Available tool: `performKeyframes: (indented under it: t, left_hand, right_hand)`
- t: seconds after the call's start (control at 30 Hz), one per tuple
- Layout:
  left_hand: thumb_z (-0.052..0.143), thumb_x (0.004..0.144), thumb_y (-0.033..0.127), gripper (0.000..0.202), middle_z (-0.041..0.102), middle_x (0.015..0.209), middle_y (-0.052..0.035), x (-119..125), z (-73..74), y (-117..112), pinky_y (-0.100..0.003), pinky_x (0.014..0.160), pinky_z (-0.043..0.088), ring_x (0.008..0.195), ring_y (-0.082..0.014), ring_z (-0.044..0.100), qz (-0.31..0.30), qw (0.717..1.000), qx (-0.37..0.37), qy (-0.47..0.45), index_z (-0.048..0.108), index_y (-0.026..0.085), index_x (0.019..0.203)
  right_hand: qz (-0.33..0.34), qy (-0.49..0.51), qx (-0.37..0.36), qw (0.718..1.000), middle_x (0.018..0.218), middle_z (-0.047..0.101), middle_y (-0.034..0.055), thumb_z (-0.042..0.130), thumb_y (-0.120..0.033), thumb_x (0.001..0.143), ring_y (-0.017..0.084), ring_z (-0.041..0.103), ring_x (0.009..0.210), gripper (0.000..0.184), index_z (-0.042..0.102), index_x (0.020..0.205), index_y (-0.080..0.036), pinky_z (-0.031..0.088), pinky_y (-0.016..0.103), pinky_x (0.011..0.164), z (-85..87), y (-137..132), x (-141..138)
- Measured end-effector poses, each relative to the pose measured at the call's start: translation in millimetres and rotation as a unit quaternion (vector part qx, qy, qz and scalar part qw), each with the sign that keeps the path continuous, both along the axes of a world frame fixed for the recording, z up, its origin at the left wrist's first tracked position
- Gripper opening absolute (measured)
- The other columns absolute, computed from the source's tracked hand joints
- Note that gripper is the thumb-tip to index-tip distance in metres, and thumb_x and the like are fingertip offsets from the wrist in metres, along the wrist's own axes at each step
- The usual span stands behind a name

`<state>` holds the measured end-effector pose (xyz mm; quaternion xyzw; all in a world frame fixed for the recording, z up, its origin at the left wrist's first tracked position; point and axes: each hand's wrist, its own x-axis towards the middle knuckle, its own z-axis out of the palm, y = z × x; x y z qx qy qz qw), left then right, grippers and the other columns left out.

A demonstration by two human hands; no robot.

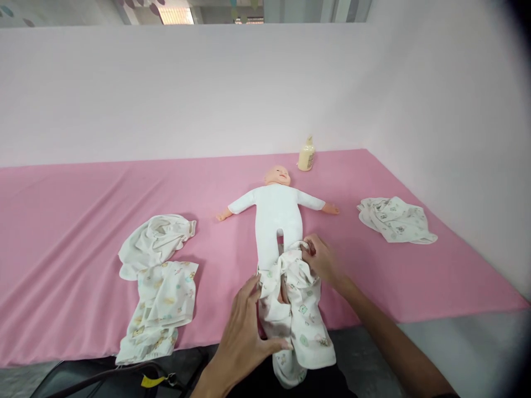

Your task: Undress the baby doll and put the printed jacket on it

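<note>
A baby doll with a white cloth body lies on its back, arms spread, head away from me. Printed baby pants are bunched around its lower legs and hang over the table's near edge. My right hand pinches the waistband by the doll's leg on the right. On the other side, my left hand rests against the pants, its thumb lying across the lower part and its fingers along the outer edge. The doll's feet are mostly hidden in the cloth.
The table has a pink cover. On the left lie a crumpled white garment and a printed garment. Another printed cloth lies at right. A pump bottle stands near the white wall. A black bag is below the left edge.
</note>
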<state>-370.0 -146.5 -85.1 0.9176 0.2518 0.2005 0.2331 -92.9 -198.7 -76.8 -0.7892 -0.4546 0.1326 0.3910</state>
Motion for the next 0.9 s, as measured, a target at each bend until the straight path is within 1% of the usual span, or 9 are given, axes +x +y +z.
performKeyframes:
  t: [0.1,0.23,0.3,0.43,0.57,0.63,0.7,0.8,0.9]
  left_hand:
    - [0.077,0.058,0.072,0.125,0.026,0.155,-0.0276,0,-11.4,-17,-0.063,0.109,0.041,0.146,-0.0443,0.025,-0.02,0.997,0.071,-0.016,0.015,0.017,0.152]
    - [0.076,0.07,0.06,0.103,0.026,0.157,-0.0263,4,-21.5,-24,-0.064,0.111,0.038,0.15,-0.0417,0.016,-0.001,0.993,0.118,-0.008,0.023,0.015,0.147]
    - [0.075,0.076,0.053,0.09,0.029,0.156,-0.0244,5,-25.2,-24,-0.061,0.11,0.041,0.15,-0.0397,0.02,0.019,0.991,0.129,-0.006,0.029,0.016,0.144]
    - [0.076,0.077,0.04,0.07,0.038,0.153,-0.0189,6,-25.6,-21,-0.05,0.101,0.052,0.144,-0.0365,0.035,0.031,0.993,0.109,0.02,0.043,0.018,0.134]
    - [0.068,0.083,0.027,0.043,0.044,0.148,-0.0143,7,-18.1,-11,-0.043,0.097,0.054,0.134,-0.0305,0.048,0.033,0.993,0.108,0.026,0.052,0.022,0.123]
    - [0.067,0.084,0.024,0.04,0.045,0.146,-0.0137,9,-14.9,-6,-0.043,0.096,0.054,0.131,-0.0305,0.049,0.02,0.992,0.123,0.026,0.054,0.023,0.121]
    - [0.067,0.082,0.022,0.037,0.046,0.145,-0.0134,10,-12.6,-2,-0.043,0.094,0.055,0.129,-0.0305,0.051,0.008,0.992,0.122,0.032,0.056,0.023,0.117]
    - [0.064,0.083,0.019,0.029,0.047,0.143,-0.0125,12,-9.9,2,-0.04,0.09,0.057,0.123,-0.0282,0.055,0.001,0.995,0.09,0.029,0.058,0.023,0.111]
    - [0.062,0.084,0.02,0.019,0.049,0.139,-0.0119,13,-8.4,4,-0.036,0.086,0.058,0.121,-0.0252,0.057,0.001,0.999,0.037,0.004,0.056,0.021,0.103]
  right_hand:
    - [0.028,0.004,0.002,1.0,0.077,0.058,-0.001,0.047,-0.037,0.093,0.017,0.052,0.069,0.016,0.052,0.087,-0.023,0.04,0.031,0.065,-4.9,-16,-3]
    - [0.086,0.024,-0.004,0.996,0.091,0.062,0.002,0.042,-0.035,0.098,0.018,0.056,0.081,0.018,0.056,0.099,-0.023,0.045,0.032,0.075,-4.8,-38,-4]
    - [0.116,0.017,-0.017,0.993,0.096,0.063,0.0032,0.042,-0.032,0.098,0.019,0.057,0.085,0.018,0.057,0.103,-0.023,0.046,0.034,0.077,-3.5,-46,-2]
    - [0.179,-0.013,-0.009,0.984,0.097,0.062,0.0047,0.046,-0.022,0.093,0.02,0.057,0.089,0.012,0.057,0.094,-0.023,0.048,0.036,0.081,0.2,-57,1]
    - [0.232,-0.013,-0.006,0.973,0.117,0.061,0.0074,0.053,-0.022,0.089,0.024,0.055,0.112,0.011,0.061,0.097,-0.024,0.047,0.041,0.098,5.7,-73,-2]
    - [0.236,-0.001,-0.037,0.971,0.132,0.056,0.0081,0.057,-0.027,0.089,0.026,0.049,0.127,0.022,0.062,0.111,-0.025,0.042,0.044,0.107,7.9,-84,-4]
    - [0.236,0.021,-0.079,0.968,0.146,0.047,0.008,0.063,-0.034,0.087,0.029,0.04,0.138,0.045,0.055,0.132,-0.029,0.037,0.048,0.113,8.1,-98,-6]
    - [0.232,0.042,-0.122,0.964,0.158,0.033,0.0071,0.073,-0.041,0.079,0.032,0.029,0.146,0.087,0.03,0.154,-0.034,0.032,0.052,0.117,2.6,-114,-9]
    - [0.225,0.027,-0.13,0.965,0.163,0.022,0.0077,0.081,-0.049,0.068,0.034,0.019,0.15,0.116,0.011,0.159,-0.035,0.029,0.054,0.118,-8.7,-120,-15]
